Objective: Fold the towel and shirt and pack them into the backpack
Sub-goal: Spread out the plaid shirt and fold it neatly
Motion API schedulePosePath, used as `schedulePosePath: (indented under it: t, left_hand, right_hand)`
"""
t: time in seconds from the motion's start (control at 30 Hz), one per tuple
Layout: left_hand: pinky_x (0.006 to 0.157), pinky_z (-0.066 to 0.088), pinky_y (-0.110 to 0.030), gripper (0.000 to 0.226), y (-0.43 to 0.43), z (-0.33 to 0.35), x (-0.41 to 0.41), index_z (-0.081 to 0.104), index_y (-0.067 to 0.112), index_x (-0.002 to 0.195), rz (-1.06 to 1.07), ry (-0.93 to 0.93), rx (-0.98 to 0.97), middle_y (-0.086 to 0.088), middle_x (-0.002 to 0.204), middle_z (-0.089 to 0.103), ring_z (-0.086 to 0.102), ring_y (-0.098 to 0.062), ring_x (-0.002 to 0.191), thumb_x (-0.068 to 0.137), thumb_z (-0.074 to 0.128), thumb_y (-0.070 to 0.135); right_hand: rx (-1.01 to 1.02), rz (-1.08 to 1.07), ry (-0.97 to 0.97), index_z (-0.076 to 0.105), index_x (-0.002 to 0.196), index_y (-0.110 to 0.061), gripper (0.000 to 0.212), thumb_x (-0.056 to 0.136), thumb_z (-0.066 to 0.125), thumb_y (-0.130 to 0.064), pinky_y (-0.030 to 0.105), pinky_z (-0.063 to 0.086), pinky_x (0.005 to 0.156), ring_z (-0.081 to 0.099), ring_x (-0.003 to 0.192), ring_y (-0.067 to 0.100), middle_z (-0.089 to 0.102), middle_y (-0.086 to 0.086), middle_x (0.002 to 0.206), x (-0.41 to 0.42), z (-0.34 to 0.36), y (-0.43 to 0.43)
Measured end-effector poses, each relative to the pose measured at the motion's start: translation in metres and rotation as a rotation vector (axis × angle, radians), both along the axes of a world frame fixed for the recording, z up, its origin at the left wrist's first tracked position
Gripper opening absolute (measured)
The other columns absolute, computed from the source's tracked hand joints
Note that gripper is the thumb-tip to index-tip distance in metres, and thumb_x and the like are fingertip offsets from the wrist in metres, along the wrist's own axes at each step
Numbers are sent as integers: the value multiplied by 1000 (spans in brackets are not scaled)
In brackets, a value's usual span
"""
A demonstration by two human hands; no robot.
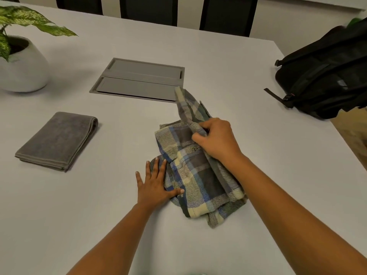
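A plaid shirt [196, 175] in blue, grey and cream lies partly folded on the white table [228, 80], just right of centre. My left hand [156, 185] lies flat with straight fingers, pressing the shirt's left edge. My right hand [217, 141] grips a bunched part of the shirt, and a strip of cloth rises from it toward the far side. A grey towel [57, 140] rests folded into a neat rectangle on the left. The black backpack [325, 76] lies at the table's far right edge.
A white pot with a green-and-white leafy plant [21, 62] stands at the far left. A grey recessed cable hatch [139, 80] is set into the table's middle. Dark chairs [149, 8] line the far side. The table's right edge runs diagonally below the backpack.
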State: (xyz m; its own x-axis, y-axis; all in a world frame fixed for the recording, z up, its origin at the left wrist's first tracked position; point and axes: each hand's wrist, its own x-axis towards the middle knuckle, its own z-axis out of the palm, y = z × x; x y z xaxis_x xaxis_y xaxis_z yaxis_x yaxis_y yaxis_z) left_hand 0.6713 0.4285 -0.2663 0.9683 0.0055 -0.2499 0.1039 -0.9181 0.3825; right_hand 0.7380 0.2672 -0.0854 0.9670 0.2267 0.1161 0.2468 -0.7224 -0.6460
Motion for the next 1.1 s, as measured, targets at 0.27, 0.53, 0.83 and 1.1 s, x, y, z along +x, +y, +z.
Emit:
schedulePosePath:
  t: [0.27, 0.53, 0.83, 1.1]
  left_hand:
    - [113, -7, -50, 123, 9, 8, 0, 3, 23, 150, 26, -60, -278, 8, 156, -1, -11, -14, 142, 47, 32, 84]
    - [105, 27, -27, 47, 39, 20, -11, 40, 16, 138, 325, -249, -693, -3, 147, 38, 34, -22, 136, 93, 54, 15]
    - [112, -6, -51, 63, 8, 62, 57, 13, 42, 144, -226, -570, -168, 9, 154, -2, -10, -12, 142, 88, 16, 69]
    - [105, -12, -64, 81, 5, 40, 80, -29, 50, 129, -487, -148, 220, 8, 149, -32, -18, -21, 142, 55, -29, 83]
  right_hand:
    - [-141, 165, 204, 51, 61, -13, 21, 79, 60, -9, 30, 41, 63, 51, 72, 20, 51, 10, 77, -39, -83, 49]
    - [-357, 295, 253, 41, 138, -4, 47, 94, 49, -16, 31, 38, 102, 47, 120, 28, 43, 12, 134, -48, -117, 40]
    - [-535, 408, 162, 53, 119, 2, 34, 96, 47, -22, 36, 42, 96, 49, 113, 30, 45, 18, 125, -49, -134, 46]
    - [-410, 493, 218, 55, 123, -3, 35, 97, 44, -23, 38, 42, 97, 49, 115, 30, 49, 18, 127, -49, -112, 35]
